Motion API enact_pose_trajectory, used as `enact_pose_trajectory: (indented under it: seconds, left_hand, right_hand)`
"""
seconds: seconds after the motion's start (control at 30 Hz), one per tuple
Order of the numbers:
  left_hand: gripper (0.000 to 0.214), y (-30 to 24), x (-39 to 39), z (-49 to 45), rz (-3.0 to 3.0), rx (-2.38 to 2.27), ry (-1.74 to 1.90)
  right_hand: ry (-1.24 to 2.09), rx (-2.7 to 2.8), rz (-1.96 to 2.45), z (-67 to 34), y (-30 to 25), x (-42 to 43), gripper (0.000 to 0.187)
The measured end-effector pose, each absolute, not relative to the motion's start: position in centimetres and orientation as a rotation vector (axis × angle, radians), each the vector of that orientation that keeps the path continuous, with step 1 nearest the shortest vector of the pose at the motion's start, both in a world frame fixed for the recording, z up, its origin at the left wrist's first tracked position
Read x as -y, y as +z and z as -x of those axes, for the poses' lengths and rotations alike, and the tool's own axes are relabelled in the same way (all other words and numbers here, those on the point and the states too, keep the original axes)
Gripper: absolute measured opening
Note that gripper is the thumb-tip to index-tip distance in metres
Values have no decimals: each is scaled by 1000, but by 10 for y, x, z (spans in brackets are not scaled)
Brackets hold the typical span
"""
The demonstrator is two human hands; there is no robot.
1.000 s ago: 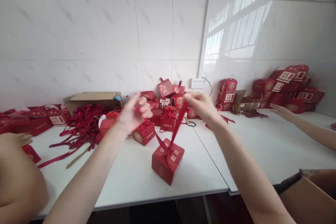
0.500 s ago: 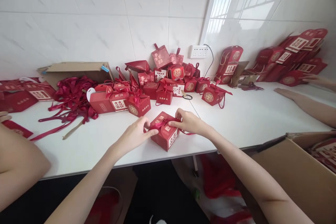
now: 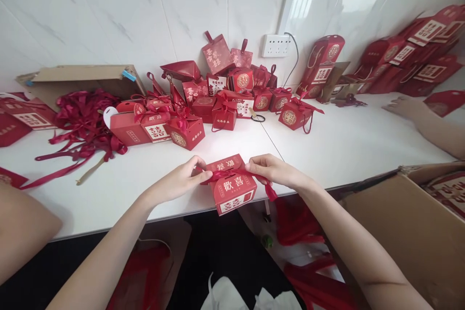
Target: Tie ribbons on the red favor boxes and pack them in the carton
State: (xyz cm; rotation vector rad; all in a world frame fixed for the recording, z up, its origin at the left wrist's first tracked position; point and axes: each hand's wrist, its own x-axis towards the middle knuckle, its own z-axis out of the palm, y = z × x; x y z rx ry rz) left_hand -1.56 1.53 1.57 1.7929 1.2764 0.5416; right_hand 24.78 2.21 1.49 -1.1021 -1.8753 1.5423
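A red gift box point(image 3: 234, 191) with gold and white lettering lies at the table's front edge. Across its top runs a dark red ribbon point(image 3: 222, 174), crossed or knotted near the middle; I cannot tell which. My left hand point(image 3: 192, 177) pinches the ribbon at the box's left side. On the right side, my right hand point(image 3: 267, 168) pinches the other part of it, and a loose end hangs below those fingers. Behind the box stand several finished-looking red boxes with bows, among them a small bowed box point(image 3: 186, 131).
A heap of ribbons point(image 3: 87, 116) spills from a cardboard box point(image 3: 83, 80) at the left. Red boxes point(image 3: 428, 34) are stacked far right, near another person's hand point(image 3: 409, 106). Another person's arm point(image 3: 25, 213) is at the left. An open carton point(image 3: 403, 218) stands right of the table.
The box has turned so its double-character label faces me. My hands have moved apart, drawing the ribbon out sideways. The view has tilted down. The other person's hand at right has lifted a red box away from the stack.
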Motion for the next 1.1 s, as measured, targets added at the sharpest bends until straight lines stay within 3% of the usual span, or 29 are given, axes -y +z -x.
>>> enact_pose_trajectory:
  seconds: [0.27,0.5,0.67,1.1]
  left_hand:
    - [33,6,4,9,-1721,-1332,638]
    - [46,8,-1,16,-1473,-1041,401]
    - [45,1,-4,19,-1328,-909,293]
    - [37,-9,-12,22,-1406,-756,494]
  right_hand:
    - [1659,1875,1060,-253,11,-17,46]
    - [1602,1982,1056,-261,10,-21,49]
    - [1647,2010,1039,-264,8,-25,47]
    - [1771,1854,934,-269,-5,-33,41]
